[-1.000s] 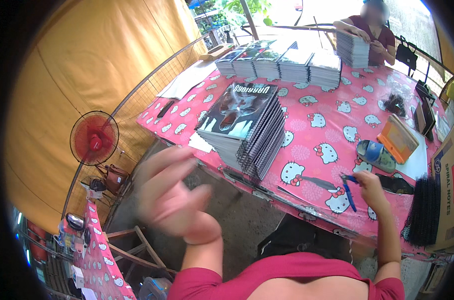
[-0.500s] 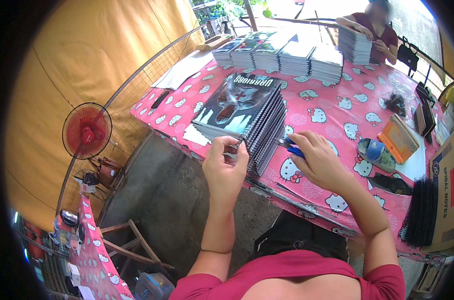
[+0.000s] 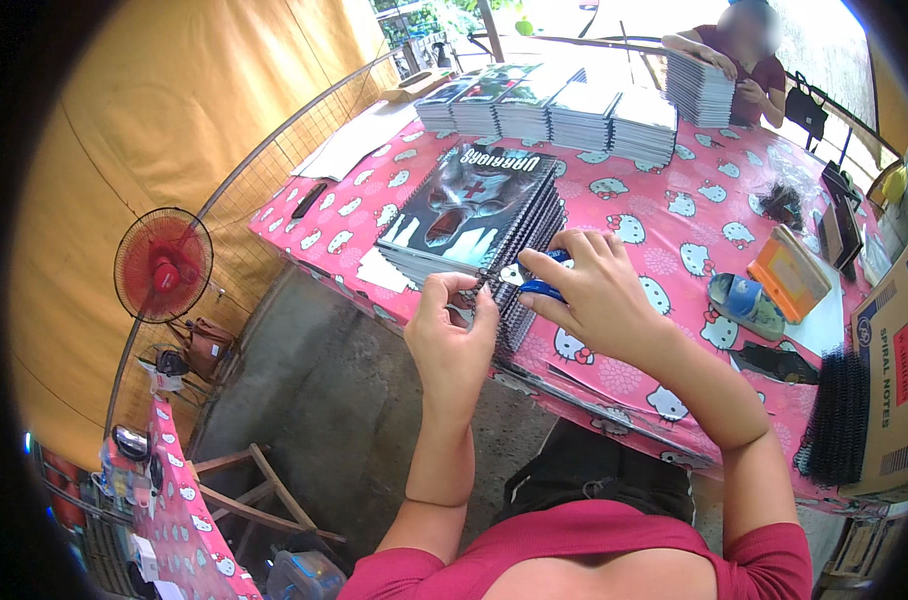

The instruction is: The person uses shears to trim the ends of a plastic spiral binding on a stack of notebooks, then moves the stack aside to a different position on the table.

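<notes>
A stack of spiral notebooks (image 3: pixel 464 215) with dark covers lies on the pink tablecloth (image 3: pixel 664 405) in front of me, black coil bindings facing right. My left hand (image 3: pixel 456 325) is closed in a pinch at the near corner of the top notebook, on the end of its black coil (image 3: pixel 487 277). Just right of it, my right hand (image 3: pixel 604 290) grips blue-handled pliers (image 3: pixel 542 291), whose tips point at that coil end. My fingers partly hide the tool, so I cannot tell whether its jaws touch the wire.
More notebook stacks (image 3: pixel 614 125) line the far side, where a person (image 3: pixel 749 65) rests an arm on a tall pile (image 3: pixel 699 90). To the right are a blue slipper-like object (image 3: pixel 746 305), an orange case (image 3: pixel 786 275), black coils (image 3: pixel 836 425) and a cardboard box (image 3: pixel 894 370).
My right hand has moved left with the pliers, bringing them from beside the stack to the coil end. My left hand keeps its pinch at the notebook corner.
</notes>
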`<control>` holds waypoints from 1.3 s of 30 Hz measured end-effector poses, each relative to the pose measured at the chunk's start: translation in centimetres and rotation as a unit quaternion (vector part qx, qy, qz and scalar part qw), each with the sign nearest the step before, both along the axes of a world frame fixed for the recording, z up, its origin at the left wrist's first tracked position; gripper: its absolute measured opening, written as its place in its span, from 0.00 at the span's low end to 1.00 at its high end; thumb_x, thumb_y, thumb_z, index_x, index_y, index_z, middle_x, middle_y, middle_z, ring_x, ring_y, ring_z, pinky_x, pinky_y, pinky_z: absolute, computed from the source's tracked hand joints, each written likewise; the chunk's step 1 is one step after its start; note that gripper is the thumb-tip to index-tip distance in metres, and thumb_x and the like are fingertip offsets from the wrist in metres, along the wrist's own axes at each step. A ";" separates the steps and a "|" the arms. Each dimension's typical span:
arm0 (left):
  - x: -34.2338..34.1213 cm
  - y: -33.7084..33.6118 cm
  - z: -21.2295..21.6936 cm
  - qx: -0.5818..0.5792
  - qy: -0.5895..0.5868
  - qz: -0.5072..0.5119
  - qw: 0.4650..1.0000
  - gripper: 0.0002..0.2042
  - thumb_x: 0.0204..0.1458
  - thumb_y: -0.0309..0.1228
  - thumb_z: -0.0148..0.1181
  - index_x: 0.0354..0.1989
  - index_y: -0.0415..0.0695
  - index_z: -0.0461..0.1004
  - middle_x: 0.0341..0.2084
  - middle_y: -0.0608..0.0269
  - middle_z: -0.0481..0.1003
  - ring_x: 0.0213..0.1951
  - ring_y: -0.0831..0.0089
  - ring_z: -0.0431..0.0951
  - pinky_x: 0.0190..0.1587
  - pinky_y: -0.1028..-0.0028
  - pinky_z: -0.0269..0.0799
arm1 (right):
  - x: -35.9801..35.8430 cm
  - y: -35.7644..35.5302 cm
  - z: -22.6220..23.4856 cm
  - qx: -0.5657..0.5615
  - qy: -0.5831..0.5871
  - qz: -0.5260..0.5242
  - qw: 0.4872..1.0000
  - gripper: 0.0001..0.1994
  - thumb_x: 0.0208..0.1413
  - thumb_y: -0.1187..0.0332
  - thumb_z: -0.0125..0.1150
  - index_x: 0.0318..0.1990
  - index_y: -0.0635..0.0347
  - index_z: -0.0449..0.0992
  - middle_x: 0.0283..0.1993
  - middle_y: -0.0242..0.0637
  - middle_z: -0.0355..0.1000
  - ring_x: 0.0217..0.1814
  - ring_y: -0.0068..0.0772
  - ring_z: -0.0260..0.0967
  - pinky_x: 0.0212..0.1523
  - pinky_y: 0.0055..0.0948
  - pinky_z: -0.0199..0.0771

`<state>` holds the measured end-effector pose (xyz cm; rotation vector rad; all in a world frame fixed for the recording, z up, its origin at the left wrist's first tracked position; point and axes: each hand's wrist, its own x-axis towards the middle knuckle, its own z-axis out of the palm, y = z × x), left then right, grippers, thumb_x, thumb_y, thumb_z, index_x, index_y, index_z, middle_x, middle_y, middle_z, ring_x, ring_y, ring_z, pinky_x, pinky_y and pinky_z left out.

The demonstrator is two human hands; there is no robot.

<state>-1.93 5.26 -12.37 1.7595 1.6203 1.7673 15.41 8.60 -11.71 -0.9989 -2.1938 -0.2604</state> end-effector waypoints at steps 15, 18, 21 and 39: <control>-0.3 0.2 -0.8 0.011 -0.051 -0.010 0.999 0.07 0.44 0.21 0.67 0.31 0.38 0.76 0.23 0.72 0.74 0.23 0.89 0.65 0.23 0.85 0.60 | 0.2 2.0 -0.5 0.004 0.018 -0.017 1.000 0.30 0.42 0.43 0.66 0.37 0.65 0.73 0.31 0.43 0.72 0.35 0.44 0.71 0.37 0.39 0.69; -0.3 0.1 -0.7 0.011 -0.041 -0.005 0.999 0.07 0.43 0.21 0.67 0.31 0.38 0.76 0.24 0.71 0.74 0.23 0.89 0.65 0.24 0.85 0.60 | 0.1 2.1 -0.5 0.000 0.025 -0.015 1.000 0.30 0.42 0.42 0.66 0.36 0.65 0.73 0.31 0.43 0.72 0.35 0.44 0.71 0.37 0.39 0.69; -0.3 0.0 -0.5 -0.005 -0.056 -0.016 0.998 0.07 0.43 0.21 0.67 0.31 0.38 0.77 0.24 0.71 0.74 0.24 0.88 0.66 0.25 0.85 0.61 | 0.0 2.2 -0.6 -0.013 0.031 -0.011 0.999 0.28 0.42 0.42 0.66 0.33 0.64 0.74 0.27 0.43 0.71 0.30 0.44 0.72 0.32 0.38 0.70; -0.3 0.1 -0.6 -0.030 -0.056 -0.007 0.998 0.10 0.46 0.25 0.65 0.29 0.39 0.67 0.23 0.66 0.71 0.24 0.83 0.68 0.25 0.80 0.65 | -0.1 1.4 -0.9 -0.076 0.022 -0.043 0.996 0.29 0.43 0.43 0.65 0.34 0.66 0.73 0.29 0.44 0.72 0.35 0.46 0.72 0.36 0.41 0.70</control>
